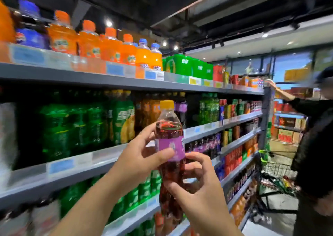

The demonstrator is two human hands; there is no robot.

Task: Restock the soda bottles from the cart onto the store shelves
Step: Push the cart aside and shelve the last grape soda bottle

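I hold a soda bottle (170,140) upright in front of the shelves; it has a yellow cap, a purple label and dark red-purple liquid. My left hand (138,156) grips it at the label, thumb across the front. My right hand (200,196) holds its lower half from the right. Behind it the middle shelf (93,162) carries green bottles (75,127) and several dark bottles with purple labels (181,109). The wire cart (275,172) stands at the right, down the aisle.
The top shelf (126,80) holds orange bottles (108,44) and green packs (189,64). Lower shelves hold cans and more bottles. A person in dark clothes (313,142) stands at the right beside the cart, one arm reaching to the shelf end.
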